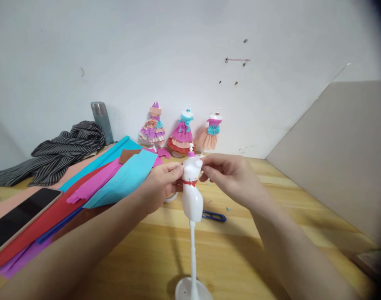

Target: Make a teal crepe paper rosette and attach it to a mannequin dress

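A small white dress form [192,204] stands upright on a thin pole over a round white base [193,289]. A pink band [191,154] circles its neck, and a narrow red strip [189,183] wraps its waist. On the form's left side, my left hand [165,181] is closed, thumb and fingers against the torso. Across from it, my right hand [224,173] has its fingers bent at the shoulder and chest. Whatever its fingertips pinch, if anything, is too small or hidden to make out.
Coloured crepe paper sheets [124,177] lie at left, with a phone [21,221] on them. Behind are a striped cloth [68,143], a flask [103,123] and three dressed mini forms [181,130] by the wall. A blue cutter [214,216] lies behind the form.
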The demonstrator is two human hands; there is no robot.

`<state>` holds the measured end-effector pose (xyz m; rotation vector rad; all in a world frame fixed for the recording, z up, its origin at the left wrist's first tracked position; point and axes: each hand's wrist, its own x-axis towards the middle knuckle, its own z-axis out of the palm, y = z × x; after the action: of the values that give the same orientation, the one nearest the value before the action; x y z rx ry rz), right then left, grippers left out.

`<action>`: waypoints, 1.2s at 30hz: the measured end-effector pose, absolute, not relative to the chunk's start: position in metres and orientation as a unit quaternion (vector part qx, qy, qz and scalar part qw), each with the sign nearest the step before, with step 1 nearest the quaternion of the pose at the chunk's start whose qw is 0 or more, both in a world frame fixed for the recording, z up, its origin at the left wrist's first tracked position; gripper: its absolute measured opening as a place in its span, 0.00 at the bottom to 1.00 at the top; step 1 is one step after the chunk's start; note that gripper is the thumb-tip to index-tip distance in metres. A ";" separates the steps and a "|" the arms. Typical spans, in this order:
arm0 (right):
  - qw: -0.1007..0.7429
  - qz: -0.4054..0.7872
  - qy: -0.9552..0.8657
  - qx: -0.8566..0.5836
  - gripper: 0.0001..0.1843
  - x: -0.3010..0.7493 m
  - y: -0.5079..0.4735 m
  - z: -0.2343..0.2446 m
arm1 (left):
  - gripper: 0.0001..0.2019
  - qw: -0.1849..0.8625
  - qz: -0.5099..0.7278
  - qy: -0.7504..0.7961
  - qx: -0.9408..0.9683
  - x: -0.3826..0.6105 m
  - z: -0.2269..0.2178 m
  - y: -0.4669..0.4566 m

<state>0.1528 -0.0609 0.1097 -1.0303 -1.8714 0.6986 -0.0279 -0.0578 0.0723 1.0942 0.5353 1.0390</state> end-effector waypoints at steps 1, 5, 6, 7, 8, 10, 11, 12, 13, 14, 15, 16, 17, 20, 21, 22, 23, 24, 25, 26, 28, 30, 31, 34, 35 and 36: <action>0.432 0.286 -0.751 -0.410 0.10 0.152 -0.063 0.112 | 0.20 0.699 0.465 0.240 0.487 -0.028 0.072 -0.057; 0.435 0.275 -0.757 -0.403 0.12 0.149 -0.069 0.115 | 0.19 0.716 0.458 0.224 0.477 -0.029 0.070 -0.055; 0.437 0.266 -0.757 -0.407 0.12 0.149 -0.069 0.114 | 0.18 0.717 0.459 0.220 0.477 -0.028 0.070 -0.055; 0.436 0.259 -0.758 -0.411 0.12 0.148 -0.069 0.114 | 0.18 0.716 0.459 0.218 0.480 -0.028 0.070 -0.055; 0.430 0.256 -0.762 -0.411 0.12 0.149 -0.068 0.114 | 0.19 0.711 0.459 0.218 0.486 -0.028 0.070 -0.056; 0.400 0.267 -0.780 -0.400 0.12 0.151 -0.066 0.115 | 0.22 0.693 0.459 0.228 0.507 -0.029 0.070 -0.056; 0.383 0.276 -0.791 -0.390 0.12 0.153 -0.066 0.117 | 0.24 0.680 0.460 0.236 0.520 -0.029 0.071 -0.057; 0.366 0.285 -0.801 -0.379 0.13 0.155 -0.065 0.119 | 0.25 0.665 0.463 0.246 0.532 -0.029 0.072 -0.057; 0.356 0.292 -0.806 -0.371 0.15 0.157 -0.064 0.121 | 0.26 0.649 0.467 0.258 0.542 -0.029 0.073 -0.058; 0.352 0.301 -0.809 -0.363 0.16 0.158 -0.063 0.123 | 0.26 0.634 0.473 0.270 0.549 -0.029 0.075 -0.059; 0.352 0.309 -0.810 -0.353 0.18 0.160 -0.063 0.124 | 0.25 0.620 0.479 0.280 0.554 -0.028 0.076 -0.061; 0.355 0.316 -0.809 -0.345 0.21 0.160 -0.062 0.124 | 0.23 0.607 0.487 0.288 0.558 -0.027 0.078 -0.063; 0.360 0.322 -0.808 -0.339 0.23 0.160 -0.062 0.123 | 0.22 0.594 0.496 0.292 0.562 -0.026 0.079 -0.065; 0.375 0.332 -0.794 -0.345 0.23 0.158 -0.061 0.119 | 0.18 0.543 0.517 0.303 0.588 -0.023 0.081 -0.072; 0.379 0.335 -0.787 -0.352 0.23 0.157 -0.062 0.117 | 0.17 0.521 0.519 0.312 0.601 -0.022 0.081 -0.074; 0.382 0.340 -0.781 -0.357 0.22 0.156 -0.062 0.116 | 0.17 0.499 0.520 0.322 0.614 -0.021 0.081 -0.076; 0.384 0.346 -0.777 -0.358 0.22 0.155 -0.063 0.115 | 0.18 0.481 0.523 0.329 0.622 -0.021 0.080 -0.077; 0.386 0.349 -0.776 -0.357 0.22 0.155 -0.064 0.115 | 0.21 0.469 0.527 0.332 0.626 -0.021 0.080 -0.078; 0.388 0.349 -0.775 -0.355 0.22 0.155 -0.065 0.115 | 0.24 0.464 0.533 0.329 0.627 -0.022 0.080 -0.078; 0.390 0.347 -0.775 -0.355 0.22 0.155 -0.065 0.115 | 0.25 0.462 0.539 0.321 0.627 -0.023 0.079 -0.078; 0.392 0.331 -0.780 -0.359 0.22 0.156 -0.068 0.115 | 0.22 0.464 0.550 0.299 0.627 -0.025 0.080 -0.076; 0.396 0.293 -0.788 -0.370 0.20 0.156 -0.071 0.116 | 0.15 0.468 0.556 0.286 0.625 -0.028 0.081 -0.075; 0.398 0.273 -0.792 -0.375 0.19 0.155 -0.072 0.116 | 0.14 0.475 0.558 0.286 0.617 -0.028 0.081 -0.074; 0.411 0.206 -0.799 -0.387 0.15 0.149 -0.079 0.115 | 0.17 0.521 0.552 0.296 0.579 -0.028 0.083 -0.074; 0.419 0.175 -0.803 -0.387 0.13 0.146 -0.081 0.114 | 0.19 0.543 0.545 0.295 0.566 -0.027 0.083 -0.074; 0.427 0.140 -0.807 -0.384 0.11 0.144 -0.083 0.114 | 0.20 0.564 0.538 0.288 0.556 -0.027 0.083 -0.074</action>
<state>0.1442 -0.0832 0.1137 -0.9598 -2.0150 0.3493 -0.0266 -0.0740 0.0830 1.3087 0.6784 1.2670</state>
